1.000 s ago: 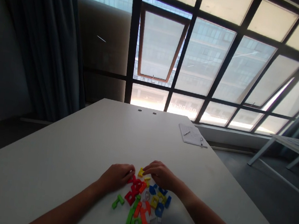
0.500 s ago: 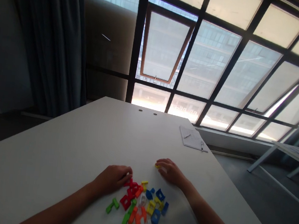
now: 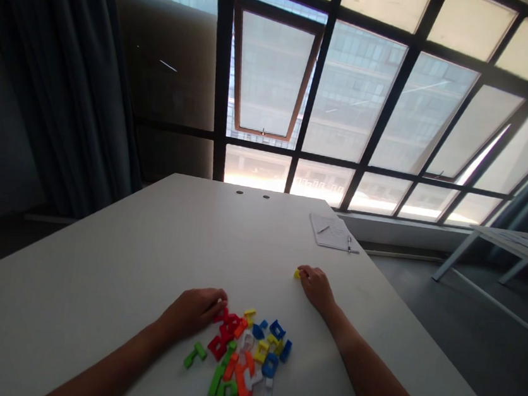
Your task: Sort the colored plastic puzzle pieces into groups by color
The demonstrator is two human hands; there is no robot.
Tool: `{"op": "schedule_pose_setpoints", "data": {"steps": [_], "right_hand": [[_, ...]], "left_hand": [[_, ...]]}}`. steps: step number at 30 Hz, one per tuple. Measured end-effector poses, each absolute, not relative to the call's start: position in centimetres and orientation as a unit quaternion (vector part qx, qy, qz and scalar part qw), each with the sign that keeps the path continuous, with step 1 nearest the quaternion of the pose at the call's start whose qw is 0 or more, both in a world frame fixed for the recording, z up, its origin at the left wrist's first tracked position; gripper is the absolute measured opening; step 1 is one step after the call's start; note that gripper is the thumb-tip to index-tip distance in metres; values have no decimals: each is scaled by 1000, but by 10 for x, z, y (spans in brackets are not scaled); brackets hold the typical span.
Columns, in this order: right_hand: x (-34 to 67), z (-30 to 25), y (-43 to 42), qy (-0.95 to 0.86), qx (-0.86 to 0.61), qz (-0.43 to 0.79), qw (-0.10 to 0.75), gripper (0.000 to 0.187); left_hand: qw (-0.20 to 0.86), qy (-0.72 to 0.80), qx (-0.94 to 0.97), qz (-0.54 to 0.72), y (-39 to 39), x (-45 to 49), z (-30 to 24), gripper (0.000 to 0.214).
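My left hand (image 3: 191, 312) and my right hand (image 3: 316, 288) lie well apart on the white tabletop (image 3: 96, 249), both loosely curled, and I can't tell whether either one is gripping anything. Just off the fingertips of my right hand sits a small yellow plastic piece (image 3: 297, 273), touching them or very nearly so, and it stands apart from everything else, up and away from the heap. Between my hands and nearer to me lies a loose heap of chunky plastic pieces (image 3: 236, 354), its top edge right under the fingers of my left hand, where the red pieces (image 3: 222, 333) crowd closest. The pieces are angular, notched shapes in red, orange, yellow, green, blue and clear or white, some overlapping and others lying separately. A green piece (image 3: 196, 355) lies off on its own, just below my left hand. Beyond my right hand, toward the far edge of the tabletop, lies a sheet of notepaper (image 3: 329, 232) with a pen (image 3: 349, 244) on it.
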State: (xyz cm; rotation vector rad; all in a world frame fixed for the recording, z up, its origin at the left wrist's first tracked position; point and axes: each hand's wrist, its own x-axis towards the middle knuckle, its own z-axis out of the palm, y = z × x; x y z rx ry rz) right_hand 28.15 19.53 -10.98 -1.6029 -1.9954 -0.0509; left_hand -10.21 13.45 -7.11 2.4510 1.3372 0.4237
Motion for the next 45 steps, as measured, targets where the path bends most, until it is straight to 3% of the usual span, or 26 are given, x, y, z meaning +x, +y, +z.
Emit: {"op": "schedule_pose_setpoints", "data": {"steps": [8, 13, 19, 28, 38, 45], "right_hand": [[281, -106, 192, -736, -602, -54, 303, 27], [271, -100, 183, -767, -582, -63, 262, 21], [258, -94, 180, -808, -557, -67, 178, 37], [234, -105, 183, -793, -591, -59, 135, 54], [231, -100, 267, -700, -712, -41, 24, 71], [225, -108, 303, -670, -741, -32, 28, 74]], "left_hand": [[159, 467, 857, 150, 133, -101, -69, 41], [156, 464, 858, 152, 134, -102, -71, 40], [155, 467, 857, 154, 135, -102, -73, 37], [152, 465, 860, 148, 135, -100, -71, 36], [160, 453, 864, 153, 137, -103, -76, 33], [160, 458, 860, 157, 139, -104, -82, 31]]}}
